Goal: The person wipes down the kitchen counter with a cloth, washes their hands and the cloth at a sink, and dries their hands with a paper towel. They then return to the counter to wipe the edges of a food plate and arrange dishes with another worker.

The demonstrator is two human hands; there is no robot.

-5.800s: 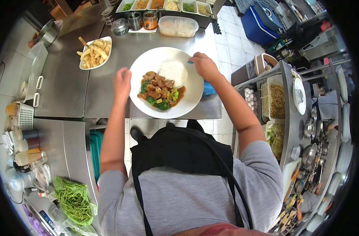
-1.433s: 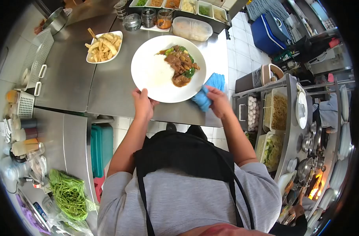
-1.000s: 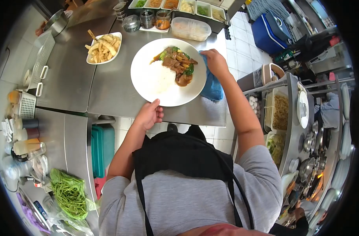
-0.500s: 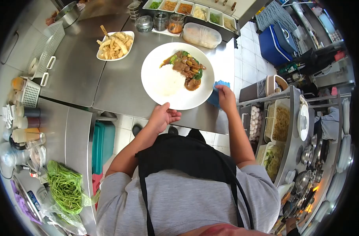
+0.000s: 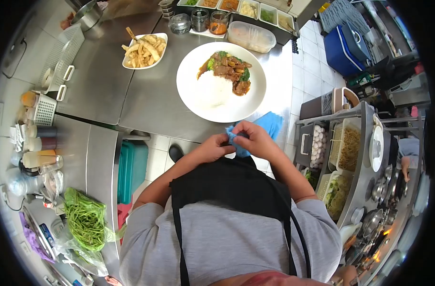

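Both hands meet at the table's front edge, just below a large white plate (image 5: 189, 97). My right hand (image 5: 255, 139) is closed on a blue cloth (image 5: 270, 124), which trails off to the right over the steel table. Beside it, my left hand (image 5: 216, 148) is closed, its fingertips pinching a bunched bit of the same cloth. Neither hand touches the plate. White rice (image 5: 214, 90) lies on the plate's lower left part, with brown meat (image 5: 229, 69) in sauce and green vegetables above and to its right.
A white bowl of fried strips (image 5: 145, 51) stands at the back left. Jars (image 5: 218, 24), a lidded plastic box (image 5: 251, 37) and a row of topping trays (image 5: 250, 9) line the back. Bagged green beans (image 5: 85, 220) lie lower left; noodles (image 5: 349, 148) and eggs (image 5: 318, 145) are at right.
My left hand has left the plate's rim and moved right to the cloth. My right hand has brought the cloth inward, below the plate. Earlier the plate was turned so the rice moved to the left.
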